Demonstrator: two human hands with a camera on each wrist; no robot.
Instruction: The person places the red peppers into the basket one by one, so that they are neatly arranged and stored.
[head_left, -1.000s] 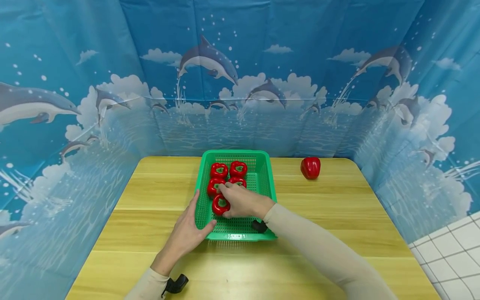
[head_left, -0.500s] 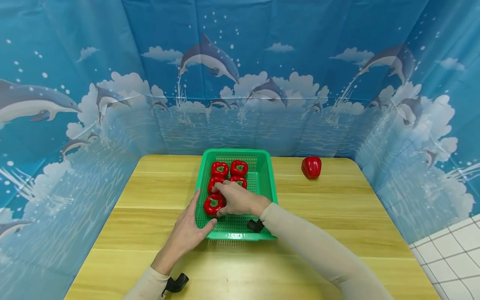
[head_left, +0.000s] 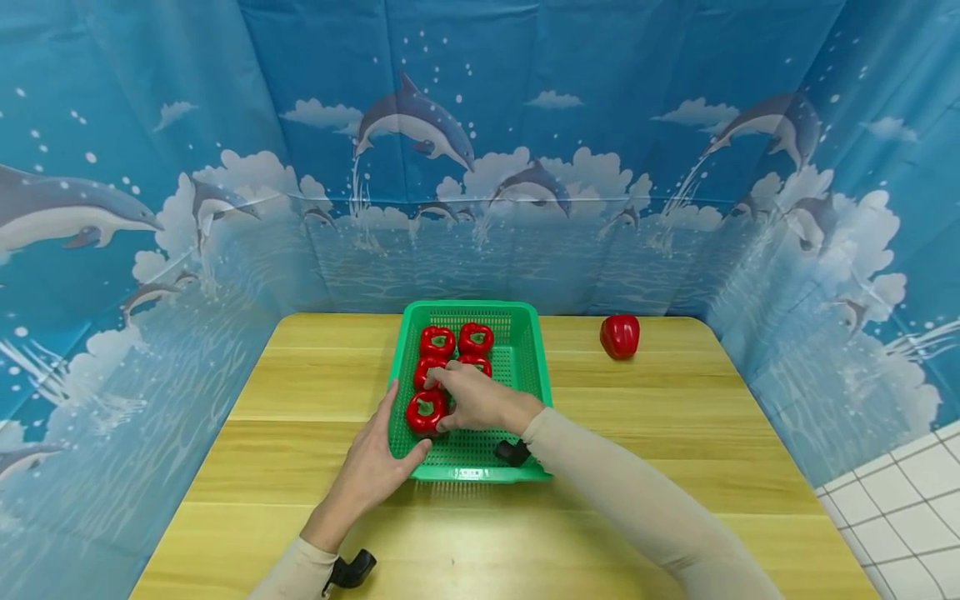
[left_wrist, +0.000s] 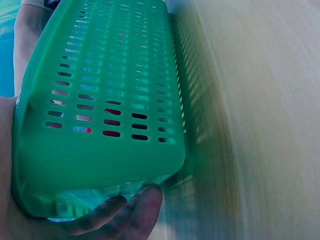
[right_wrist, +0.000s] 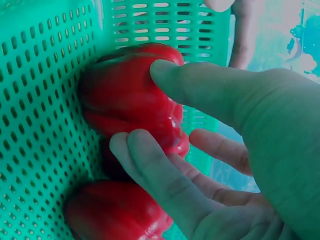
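A green plastic basket (head_left: 545, 375) stands on the table with several red bell peppers in it, stem ends up. My left hand (head_left: 372, 467) holds its near left corner, thumb over the rim. In the left wrist view, the left fingers (left_wrist: 142, 212) lie along the basket's outer wall. My right hand (head_left: 476, 400) is inside the basket beside the nearest bell pepper (head_left: 426, 413). In the right wrist view, its thumb touches that bell pepper (right_wrist: 132, 95), while its fingers spread loosely along the other side. Another bell pepper (right_wrist: 115, 207) lies below these fingers. The right hand partly hides the middle bell peppers.
One more red bell pepper (head_left: 619, 337) lies on its side on the wooden table (head_left: 637, 433), right of the basket near the back edge. A blue dolphin-print curtain (head_left: 465, 250) encloses the back and sides. Black wrist devices (head_left: 352, 570) are on both arms.
The nearest bell pepper and my right hand have shifted left toward the basket's left wall, mostly in the first half second. The left hand stays at the basket's corner.
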